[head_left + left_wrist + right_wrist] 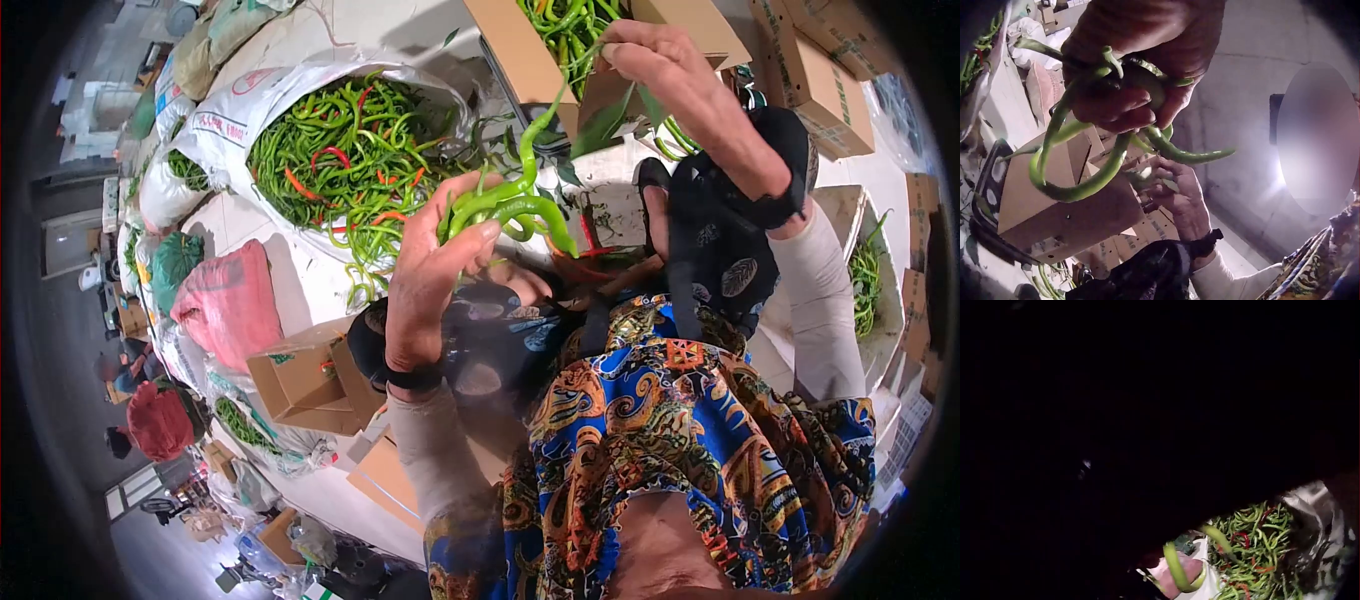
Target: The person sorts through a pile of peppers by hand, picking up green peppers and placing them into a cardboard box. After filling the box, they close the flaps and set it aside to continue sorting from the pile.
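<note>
My left hand [430,265] grips several long green chili peppers [520,205], their curved ends sticking out past the thumb. In the left wrist view the same hand [1141,62] is curled round them, and one chili pepper [1079,190] loops down below the fingers. Higher and to the right, over a cardboard box, my right hand [690,100] pinches a green leafy sprig between thumb and fingers, with leaves [605,125] below it. The right wrist view is mostly dark and hides that hand.
A white sack [225,130] spills green and a few red chili peppers [340,150] at left. The cardboard box [530,60] ahead holds more green chili peppers. An open carton [315,380] lies at lower left; a white crate [890,330] stands at right.
</note>
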The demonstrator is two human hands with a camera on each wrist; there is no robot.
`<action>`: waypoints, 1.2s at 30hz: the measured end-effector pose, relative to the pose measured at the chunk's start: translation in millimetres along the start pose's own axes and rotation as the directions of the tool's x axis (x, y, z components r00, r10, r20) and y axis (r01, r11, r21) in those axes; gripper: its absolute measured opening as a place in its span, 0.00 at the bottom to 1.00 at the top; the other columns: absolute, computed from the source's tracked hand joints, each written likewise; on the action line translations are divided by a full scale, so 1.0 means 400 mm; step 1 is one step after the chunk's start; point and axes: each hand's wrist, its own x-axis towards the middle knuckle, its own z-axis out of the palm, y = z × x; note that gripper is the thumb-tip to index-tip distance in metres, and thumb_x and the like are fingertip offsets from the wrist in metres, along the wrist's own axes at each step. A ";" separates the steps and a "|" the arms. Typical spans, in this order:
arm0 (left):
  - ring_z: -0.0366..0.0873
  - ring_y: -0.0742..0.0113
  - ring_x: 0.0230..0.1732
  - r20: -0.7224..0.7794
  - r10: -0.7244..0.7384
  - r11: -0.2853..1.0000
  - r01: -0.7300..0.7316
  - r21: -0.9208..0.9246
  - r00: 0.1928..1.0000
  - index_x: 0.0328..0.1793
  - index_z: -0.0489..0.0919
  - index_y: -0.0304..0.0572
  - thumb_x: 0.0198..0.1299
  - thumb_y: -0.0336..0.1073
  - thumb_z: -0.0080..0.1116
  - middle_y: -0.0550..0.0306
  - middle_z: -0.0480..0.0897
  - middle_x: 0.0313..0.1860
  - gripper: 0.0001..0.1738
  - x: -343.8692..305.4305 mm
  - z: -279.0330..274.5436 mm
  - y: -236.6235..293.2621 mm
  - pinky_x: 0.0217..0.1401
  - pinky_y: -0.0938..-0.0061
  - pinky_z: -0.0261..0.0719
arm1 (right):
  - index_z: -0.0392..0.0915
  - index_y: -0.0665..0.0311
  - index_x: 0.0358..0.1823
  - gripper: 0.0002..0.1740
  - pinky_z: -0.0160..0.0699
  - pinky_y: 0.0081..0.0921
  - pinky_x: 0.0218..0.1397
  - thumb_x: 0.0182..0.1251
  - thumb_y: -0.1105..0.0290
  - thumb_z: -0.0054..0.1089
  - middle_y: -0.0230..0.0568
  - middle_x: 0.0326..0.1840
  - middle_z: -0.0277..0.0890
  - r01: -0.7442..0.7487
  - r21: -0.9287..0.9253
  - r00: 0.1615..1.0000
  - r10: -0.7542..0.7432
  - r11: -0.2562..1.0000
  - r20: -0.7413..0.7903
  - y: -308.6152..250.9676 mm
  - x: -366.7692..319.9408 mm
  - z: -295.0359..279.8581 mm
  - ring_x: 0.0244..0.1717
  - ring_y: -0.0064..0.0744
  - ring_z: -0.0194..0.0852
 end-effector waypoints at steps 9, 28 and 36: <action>0.67 0.81 0.31 -0.103 0.070 0.997 -0.072 -0.009 0.992 0.61 0.73 0.37 0.54 0.31 0.54 0.62 0.78 0.38 0.25 0.006 -0.023 -0.027 0.33 0.86 0.62 | 0.79 0.66 0.43 0.14 0.74 0.28 0.44 0.64 0.66 0.50 0.41 0.38 0.76 0.129 0.180 0.784 -0.211 0.975 0.584 0.228 0.033 -0.044 0.37 0.34 0.75; 0.72 0.75 0.33 0.191 0.064 0.995 -0.046 -0.094 0.980 0.65 0.65 0.33 0.51 0.38 0.60 0.55 0.77 0.47 0.35 0.058 -0.056 -0.081 0.27 0.81 0.63 | 0.76 0.68 0.45 0.14 0.74 0.11 0.26 0.70 0.63 0.57 0.34 0.33 0.78 -0.549 0.771 0.833 0.135 0.323 0.536 0.059 0.023 0.117 0.28 0.17 0.76; 0.69 0.76 0.24 0.213 0.097 0.986 -0.064 -0.156 0.972 0.62 0.68 0.30 0.54 0.39 0.59 0.53 0.78 0.43 0.31 0.058 -0.042 -0.068 0.23 0.84 0.63 | 0.75 0.68 0.47 0.13 0.74 0.09 0.29 0.71 0.65 0.54 0.39 0.39 0.78 -0.434 0.817 0.895 0.284 0.380 0.343 0.073 0.054 0.070 0.30 0.13 0.73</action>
